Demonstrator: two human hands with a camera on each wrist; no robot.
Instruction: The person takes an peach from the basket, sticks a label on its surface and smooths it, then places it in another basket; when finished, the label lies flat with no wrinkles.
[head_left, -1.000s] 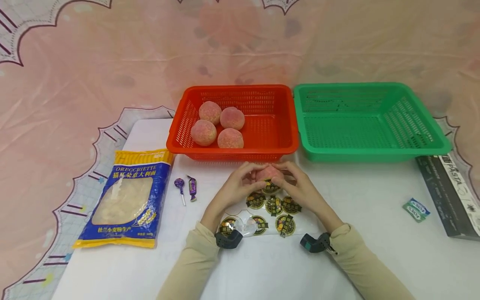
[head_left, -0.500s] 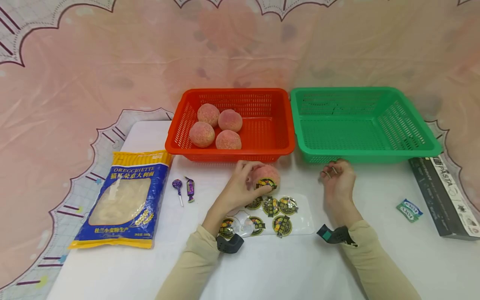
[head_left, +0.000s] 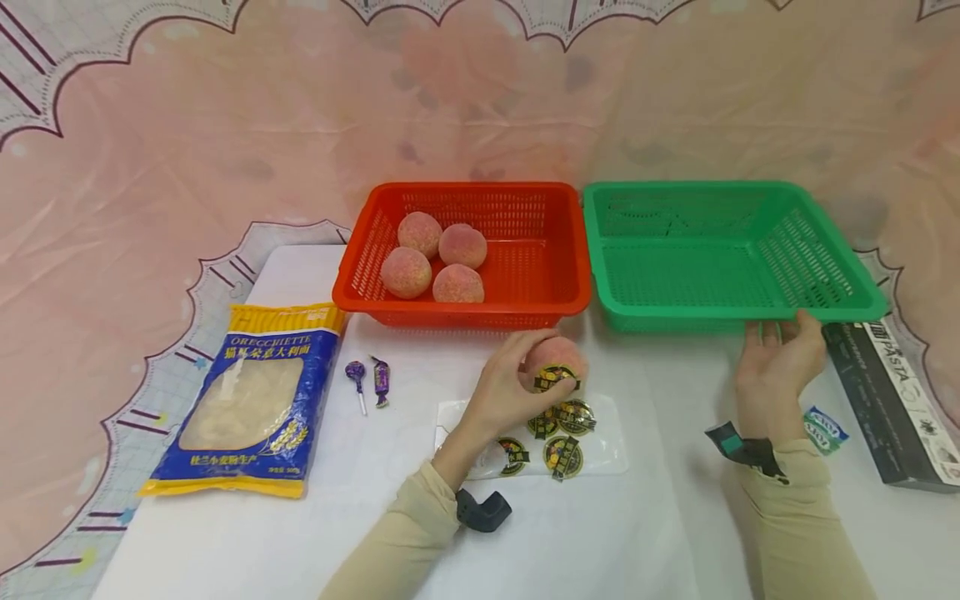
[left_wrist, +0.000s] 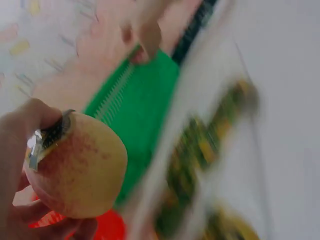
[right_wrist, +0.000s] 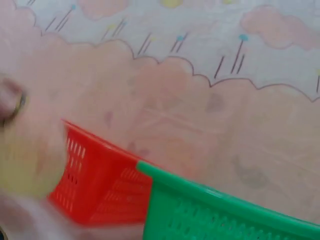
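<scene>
In the head view my left hand [head_left: 506, 387] holds a pink peach [head_left: 557, 352] over the sticker sheet [head_left: 602, 457]. A black and gold round sticker [head_left: 555, 379] sits on the peach's near side, with the left thumb at it. The left wrist view shows the peach [left_wrist: 85, 165] within the curled fingers, the sticker's loose-looking edge standing out beside the thumb. At the front rim of the green basket [head_left: 660, 313], my right hand [head_left: 778, 371] grips with the thumb on top and the fingers underneath, partly hidden.
A red basket [head_left: 480, 309] with several peaches adjoins the green one. On the left lie a pasta bag [head_left: 240, 408], a lollipop [head_left: 357, 372] and a wrapped candy [head_left: 381, 382]. Right of the right hand are a small green packet [head_left: 825, 429] and a black pasta box [head_left: 892, 408].
The right hand has left the peach and moved right to the green basket's rim. The left hand keeps the peach and has shifted slightly to the right with it.
</scene>
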